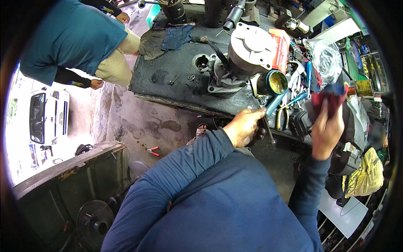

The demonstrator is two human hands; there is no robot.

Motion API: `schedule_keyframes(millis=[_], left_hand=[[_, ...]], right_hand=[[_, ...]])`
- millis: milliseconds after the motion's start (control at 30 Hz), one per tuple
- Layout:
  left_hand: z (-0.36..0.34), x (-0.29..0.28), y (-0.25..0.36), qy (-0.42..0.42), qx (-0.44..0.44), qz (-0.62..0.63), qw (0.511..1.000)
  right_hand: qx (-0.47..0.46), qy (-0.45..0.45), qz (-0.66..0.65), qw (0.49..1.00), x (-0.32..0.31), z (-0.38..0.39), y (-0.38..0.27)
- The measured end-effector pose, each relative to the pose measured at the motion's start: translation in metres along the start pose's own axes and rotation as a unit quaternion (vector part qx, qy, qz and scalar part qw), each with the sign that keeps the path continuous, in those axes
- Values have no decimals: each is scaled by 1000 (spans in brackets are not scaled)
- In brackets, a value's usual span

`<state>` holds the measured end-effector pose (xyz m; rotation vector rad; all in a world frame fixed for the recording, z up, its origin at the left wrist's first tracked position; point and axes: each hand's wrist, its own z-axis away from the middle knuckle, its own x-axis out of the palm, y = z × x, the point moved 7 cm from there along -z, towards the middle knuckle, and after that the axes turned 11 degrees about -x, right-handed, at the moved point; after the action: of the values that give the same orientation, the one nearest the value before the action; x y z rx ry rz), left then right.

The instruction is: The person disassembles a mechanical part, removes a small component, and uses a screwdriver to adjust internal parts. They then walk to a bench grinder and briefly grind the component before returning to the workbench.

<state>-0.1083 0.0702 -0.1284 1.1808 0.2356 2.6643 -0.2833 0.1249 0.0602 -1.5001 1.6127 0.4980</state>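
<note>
My left hand (244, 127) is closed at the bench's near edge, around a thin dark metal rod (269, 130) with a wider lower end, like a long bolt. Just beyond its fingertips, a blue-grey handle-like piece (276, 102) slants up toward an open tin (277, 82) with yellowish grease inside. To the right, my right hand (326, 132) grips a red cloth (330, 101), smeared by motion, with something dark blue at its top. A large grey motor-like housing (253, 44) stands upright on the bench beyond my left hand.
The dark workbench (161, 86) carries small nuts, bolts and dark rags (178, 37). Wrenches, screwdrivers and pliers (282, 119) crowd its right side near a clear plastic bag (327, 61). Another person (75, 40) stands at the left end. Red-handled pliers (154, 151) lie on the floor.
</note>
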Motion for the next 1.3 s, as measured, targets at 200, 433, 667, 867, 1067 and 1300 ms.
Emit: schedule_keyframes(millis=[200,433,667,867,1067,1300], left_hand=[[20,-10,8,-76,-28,-33,996],[49,0,17,-72,7,-44,996],[83,-6,40,-89,-36,-103,990],[128,-41,66,-26,27,-276,960],[195,-45,130,46,214,-321,922],[207,24,177,223,522,-511,646]], right_hand=[[-158,-64,-21,985,1,-10,-57],[-250,-210,-240,914,45,59,-131],[-233,-110,-301,918,24,24,-133],[-19,41,-360,932,-19,-15,-96],[-42,149,-459,875,-41,-59,-103],[-49,38,-338,939,-20,-114,-120]])
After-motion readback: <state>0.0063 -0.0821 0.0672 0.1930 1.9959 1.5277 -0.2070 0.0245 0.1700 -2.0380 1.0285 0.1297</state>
